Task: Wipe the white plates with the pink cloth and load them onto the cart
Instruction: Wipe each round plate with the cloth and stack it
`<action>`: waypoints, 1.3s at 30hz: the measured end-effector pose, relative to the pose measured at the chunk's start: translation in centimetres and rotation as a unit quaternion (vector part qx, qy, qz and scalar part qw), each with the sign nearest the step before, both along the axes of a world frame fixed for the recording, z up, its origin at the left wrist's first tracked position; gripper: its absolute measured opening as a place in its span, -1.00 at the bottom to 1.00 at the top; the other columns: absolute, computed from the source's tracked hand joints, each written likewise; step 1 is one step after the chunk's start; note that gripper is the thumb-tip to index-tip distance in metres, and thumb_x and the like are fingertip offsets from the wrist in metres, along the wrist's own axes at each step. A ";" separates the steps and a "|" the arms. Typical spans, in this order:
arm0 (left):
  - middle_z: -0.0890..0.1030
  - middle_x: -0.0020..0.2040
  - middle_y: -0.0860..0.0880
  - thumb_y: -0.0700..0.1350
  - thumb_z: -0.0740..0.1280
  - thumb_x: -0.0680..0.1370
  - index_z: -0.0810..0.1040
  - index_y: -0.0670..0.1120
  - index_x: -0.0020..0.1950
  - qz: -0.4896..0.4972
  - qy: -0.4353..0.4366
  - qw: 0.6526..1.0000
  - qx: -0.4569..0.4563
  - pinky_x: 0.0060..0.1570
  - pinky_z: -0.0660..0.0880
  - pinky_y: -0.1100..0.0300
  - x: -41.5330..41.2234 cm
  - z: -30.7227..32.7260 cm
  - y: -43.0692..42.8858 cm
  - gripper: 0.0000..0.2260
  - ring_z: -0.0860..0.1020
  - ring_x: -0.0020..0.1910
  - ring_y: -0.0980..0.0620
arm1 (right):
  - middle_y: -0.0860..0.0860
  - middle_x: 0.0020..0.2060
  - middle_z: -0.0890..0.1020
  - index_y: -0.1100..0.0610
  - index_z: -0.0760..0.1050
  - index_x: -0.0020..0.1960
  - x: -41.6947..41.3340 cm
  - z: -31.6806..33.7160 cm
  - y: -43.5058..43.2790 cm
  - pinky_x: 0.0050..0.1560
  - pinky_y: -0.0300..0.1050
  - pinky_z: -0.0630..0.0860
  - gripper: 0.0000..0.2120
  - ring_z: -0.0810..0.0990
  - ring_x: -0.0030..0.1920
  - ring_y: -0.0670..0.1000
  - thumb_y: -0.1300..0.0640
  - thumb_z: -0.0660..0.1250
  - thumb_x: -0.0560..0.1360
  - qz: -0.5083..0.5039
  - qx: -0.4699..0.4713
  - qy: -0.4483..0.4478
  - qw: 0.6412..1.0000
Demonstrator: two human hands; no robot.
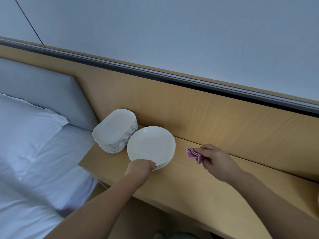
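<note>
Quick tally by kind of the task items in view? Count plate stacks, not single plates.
Stack of white oblong plates: 1
Stack of white round plates: 1
Folded pink cloth, held in the right hand: 1
Total: 3

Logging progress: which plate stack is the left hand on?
The round stack, nearer the cloth; the left hand grips its near edge. The oblong stack sits untouched.

Stacked round white plates [151, 146], crumpled pink cloth [194, 154]
</note>
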State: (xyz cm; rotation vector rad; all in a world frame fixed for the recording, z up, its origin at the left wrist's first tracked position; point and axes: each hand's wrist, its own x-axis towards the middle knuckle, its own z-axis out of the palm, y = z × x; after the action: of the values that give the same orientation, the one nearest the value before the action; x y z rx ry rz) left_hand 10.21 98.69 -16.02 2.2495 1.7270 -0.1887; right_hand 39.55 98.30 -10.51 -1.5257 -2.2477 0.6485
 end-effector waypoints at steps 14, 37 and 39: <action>0.56 -0.05 0.01 0.08 0.06 0.64 0.51 -0.05 0.03 -0.085 -0.085 0.992 0.046 -0.06 0.50 0.04 11.1 2.3 2.9 -0.70 0.52 -0.05 0.00 | -0.25 -0.09 0.50 0.00 0.59 0.21 8.1 0.4 -3.9 -0.21 -0.42 0.32 -0.52 0.49 -0.23 -0.25 0.42 0.23 0.44 -0.115 0.005 0.012 0.993; 0.59 -0.20 -0.05 0.11 0.12 0.61 0.43 -0.07 -0.09 -0.300 -0.163 0.940 -0.001 -0.21 0.51 0.03 49.3 1.4 -3.1 -0.72 0.56 -0.23 -0.07 | -0.19 -0.05 0.53 0.03 0.57 0.24 35.3 1.8 -21.8 -0.06 -0.13 0.56 -0.55 0.56 -0.09 -0.16 0.40 0.23 0.47 -0.412 0.025 0.038 0.910; 0.59 -0.17 -0.06 0.11 0.11 0.62 0.43 -0.07 0.00 -0.295 -0.146 0.944 0.009 -0.25 0.44 0.10 51.5 1.4 -3.5 -0.74 0.57 -0.18 -0.10 | -0.20 -0.05 0.53 0.03 0.58 0.22 36.8 1.7 -22.1 -0.08 -0.17 0.55 -0.55 0.54 -0.13 -0.21 0.40 0.23 0.46 -0.414 0.023 0.037 0.909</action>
State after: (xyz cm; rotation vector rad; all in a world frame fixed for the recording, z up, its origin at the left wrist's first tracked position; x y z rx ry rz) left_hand 61.71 95.22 -14.64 2.5886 0.8792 0.0379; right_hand 76.40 76.23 -8.83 -2.1437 -1.3225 0.3662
